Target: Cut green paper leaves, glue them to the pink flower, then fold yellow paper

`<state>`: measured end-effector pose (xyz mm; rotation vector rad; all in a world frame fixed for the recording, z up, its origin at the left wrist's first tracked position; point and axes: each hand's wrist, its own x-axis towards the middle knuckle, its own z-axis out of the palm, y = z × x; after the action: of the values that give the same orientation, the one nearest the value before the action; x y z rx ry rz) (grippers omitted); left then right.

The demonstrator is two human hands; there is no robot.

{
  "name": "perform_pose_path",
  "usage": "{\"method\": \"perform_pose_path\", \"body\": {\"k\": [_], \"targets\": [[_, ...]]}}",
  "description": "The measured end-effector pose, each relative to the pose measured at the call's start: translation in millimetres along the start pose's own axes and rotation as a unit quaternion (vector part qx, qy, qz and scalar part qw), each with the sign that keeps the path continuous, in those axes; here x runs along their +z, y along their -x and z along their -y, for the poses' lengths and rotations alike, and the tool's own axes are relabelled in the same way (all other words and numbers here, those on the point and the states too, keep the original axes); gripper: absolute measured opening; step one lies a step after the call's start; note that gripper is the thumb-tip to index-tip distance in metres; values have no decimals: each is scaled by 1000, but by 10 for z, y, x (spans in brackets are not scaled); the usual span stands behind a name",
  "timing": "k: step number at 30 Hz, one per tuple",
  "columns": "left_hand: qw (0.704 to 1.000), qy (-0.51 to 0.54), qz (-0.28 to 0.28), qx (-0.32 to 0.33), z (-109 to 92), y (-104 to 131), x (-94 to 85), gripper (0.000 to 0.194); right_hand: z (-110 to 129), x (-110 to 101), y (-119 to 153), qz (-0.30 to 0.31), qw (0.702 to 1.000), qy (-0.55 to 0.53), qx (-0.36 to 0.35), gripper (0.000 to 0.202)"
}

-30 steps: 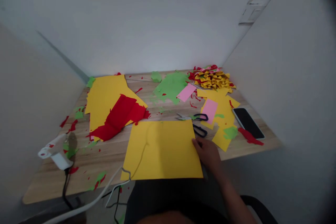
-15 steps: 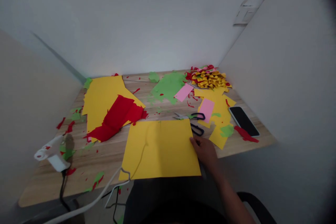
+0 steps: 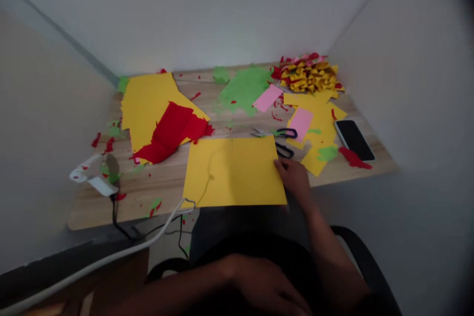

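A: Head view, only one. Who's holding what?
B: Right hand looks clamped on the sheet: right edge, thumb on top, other fingers mostly hidden. Left hand over the lap, away from the sheet; too dark to tell if it's gripping anything.
A: Sheet's where?
B: Yellow, flat, near side of the surface. Near right corner seems to stick out past the rim.
A: Doing that hold well?
B: My call: light pinch, no crease, sheet fully supported. Left hand on the opposite edge would steady it. Mind the cable: its loop crosses the near left corner in view; touching, can't tell. Scissors sit just by the far right corner, so mind those too.
A: Containers?
B: None I can make out. Stuff's loose: red piece on yellow paper at left, green scraps at back, pink slips and offcuts at right, folded strips heaped back right. Phone right of the offcuts.
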<state>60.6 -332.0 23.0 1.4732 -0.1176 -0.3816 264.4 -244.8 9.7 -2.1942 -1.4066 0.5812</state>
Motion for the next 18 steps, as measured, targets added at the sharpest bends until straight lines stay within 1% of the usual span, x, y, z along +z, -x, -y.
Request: {"method": "perform_pose_path", "body": {"k": [2,4,7,9,11,12,13,15,18], "targets": [[999,-1,-29,32,-66,9,10,46,-6,-4,-5,2,1000,0,1,46],[996,20,-62,61,-167,65,-29,46,-8,-13,-6,5,1000,1,-3,46],[991,26,-102,85,-261,254,-121,41,-2,-32,2,4,1000,0,-11,46],[988,5,-141,61,-249,437,-157,40,4,-39,10,2,1000,-3,-11,45],[983,0,-186,-3,-206,623,-149,47,10,-40,17,1,1000,-6,-7,44],[980,6,-195,-37,-189,699,-131,51,14,-39,18,1,1000,-7,-4,44],[980,15,-192,-58,-181,755,-106,55,18,-37,17,0,1000,-7,-2,44],[984,33,-167,-61,-195,802,-51,61,24,-35,11,-3,1000,-5,-2,43],[991,45,-124,7,-253,741,4,66,24,-31,-6,-8,1000,-2,-4,43]]}}
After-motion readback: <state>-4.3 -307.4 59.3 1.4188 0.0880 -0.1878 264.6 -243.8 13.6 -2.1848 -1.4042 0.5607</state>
